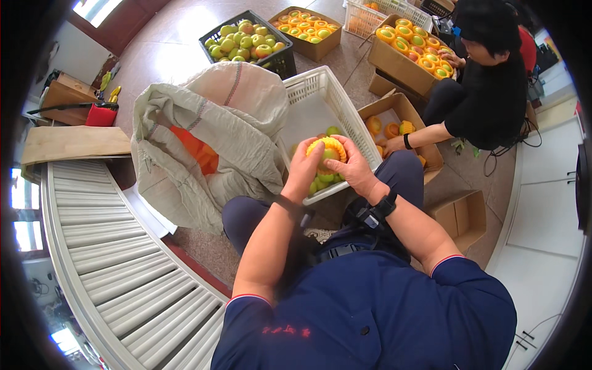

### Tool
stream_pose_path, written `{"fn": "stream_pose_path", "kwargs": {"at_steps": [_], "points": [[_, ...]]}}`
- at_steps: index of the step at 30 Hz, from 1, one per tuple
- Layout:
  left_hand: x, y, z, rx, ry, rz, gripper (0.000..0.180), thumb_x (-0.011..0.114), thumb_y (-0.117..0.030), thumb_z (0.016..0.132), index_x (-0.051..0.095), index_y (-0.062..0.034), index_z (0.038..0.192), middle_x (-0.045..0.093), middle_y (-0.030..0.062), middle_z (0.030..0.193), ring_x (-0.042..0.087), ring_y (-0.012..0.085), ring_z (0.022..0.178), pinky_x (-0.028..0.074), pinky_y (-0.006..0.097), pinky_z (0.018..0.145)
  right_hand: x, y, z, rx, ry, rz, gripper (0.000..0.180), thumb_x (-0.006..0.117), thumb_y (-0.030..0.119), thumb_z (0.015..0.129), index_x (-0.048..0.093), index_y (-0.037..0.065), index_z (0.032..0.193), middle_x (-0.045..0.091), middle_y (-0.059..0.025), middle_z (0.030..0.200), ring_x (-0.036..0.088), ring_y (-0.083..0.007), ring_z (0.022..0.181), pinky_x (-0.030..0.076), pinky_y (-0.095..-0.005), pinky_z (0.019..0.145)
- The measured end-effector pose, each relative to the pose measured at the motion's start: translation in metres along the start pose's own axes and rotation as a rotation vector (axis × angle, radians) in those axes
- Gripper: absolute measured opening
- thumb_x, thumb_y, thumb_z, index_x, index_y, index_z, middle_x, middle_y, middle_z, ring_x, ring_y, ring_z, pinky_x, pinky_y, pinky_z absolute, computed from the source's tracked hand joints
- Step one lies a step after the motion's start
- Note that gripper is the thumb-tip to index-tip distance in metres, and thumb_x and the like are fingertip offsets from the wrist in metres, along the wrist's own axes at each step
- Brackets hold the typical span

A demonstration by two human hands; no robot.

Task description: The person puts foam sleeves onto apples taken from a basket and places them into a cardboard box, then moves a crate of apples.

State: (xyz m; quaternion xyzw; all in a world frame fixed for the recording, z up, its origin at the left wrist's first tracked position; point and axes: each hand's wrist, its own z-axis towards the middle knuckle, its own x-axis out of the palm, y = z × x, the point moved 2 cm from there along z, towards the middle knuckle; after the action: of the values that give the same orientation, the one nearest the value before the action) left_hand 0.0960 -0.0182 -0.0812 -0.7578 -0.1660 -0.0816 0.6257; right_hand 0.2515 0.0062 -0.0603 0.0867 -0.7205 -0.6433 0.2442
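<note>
Head view, left to right: a pale woven-fabric sack (pixel 243 126) slumps near the left hand (pixel 304 165), its fingers curled against a round fruit in a ruffled yellow foam sleeve (pixel 335 145). This lies directly between both hands, equally near each, over a white plastic crate (pixel 347 102), showing no clear long axis. The right hand (pixel 356 166) grips its other side, beside an open brown cardboard box (pixel 435 153).

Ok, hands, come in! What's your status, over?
Left hand and right hand: both holding one apple. Yellow foam net around it, above white plastic crate. Co-worker's hand: in cardboard box alongside, not in the way.
</note>
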Motion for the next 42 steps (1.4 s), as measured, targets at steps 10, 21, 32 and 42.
{"fn": "stream_pose_path", "kwargs": {"at_steps": [10, 21, 32, 42], "points": [[0.004, 0.003, 0.003, -0.057, -0.137, 0.007, 0.042, 0.059, -0.035, 0.103, 0.058, 0.0025, 0.123, 0.066, 0.0084, 0.106, 0.063, 0.0128, 0.092, 0.052, 0.027, 0.081, -0.012, -0.017, 0.005, -0.033, -0.003, -0.264, 0.067, 0.078, 0.014, 0.086, 0.044, 0.000, 0.142, 0.057, -0.0106, 0.130, 0.057, -0.0189, 0.119, 0.047, -0.0310, 0.102], [0.001, -0.003, 0.006, 0.056, -0.083, -0.026, 0.045, 0.050, -0.041, 0.106, 0.058, 0.0009, 0.118, 0.065, 0.0064, 0.106, 0.060, 0.0114, 0.094, 0.050, 0.027, 0.084, -0.004, 0.004, 0.003, 0.115, -0.034, 0.112, 0.057, 0.073, 0.013, 0.093, 0.043, 0.003, 0.141, 0.057, -0.0070, 0.128, 0.056, -0.0156, 0.118, 0.048, -0.0294, 0.100], [0.003, 0.003, 0.009, -0.047, -0.158, -0.095, 0.046, 0.050, -0.040, 0.106, 0.057, 0.0038, 0.118, 0.065, 0.0089, 0.104, 0.062, 0.0127, 0.090, 0.052, 0.027, 0.081, -0.001, 0.016, 0.003, -0.320, -0.055, -1.007, 0.087, 0.083, 0.039, 0.077, 0.042, -0.001, 0.142, 0.048, -0.0215, 0.140, 0.047, -0.0366, 0.130, 0.039, -0.0448, 0.110], [0.006, 0.023, 0.021, -0.122, -0.103, -0.152, 0.043, 0.042, -0.043, 0.108, 0.059, -0.0036, 0.116, 0.062, 0.0034, 0.101, 0.060, 0.0121, 0.088, 0.051, 0.029, 0.077, 0.000, 0.020, 0.004, -0.363, -0.152, -1.160, 0.081, 0.083, 0.034, 0.072, 0.048, 0.000, 0.136, 0.055, -0.0205, 0.133, 0.054, -0.0361, 0.122, 0.043, -0.0443, 0.105]]}}
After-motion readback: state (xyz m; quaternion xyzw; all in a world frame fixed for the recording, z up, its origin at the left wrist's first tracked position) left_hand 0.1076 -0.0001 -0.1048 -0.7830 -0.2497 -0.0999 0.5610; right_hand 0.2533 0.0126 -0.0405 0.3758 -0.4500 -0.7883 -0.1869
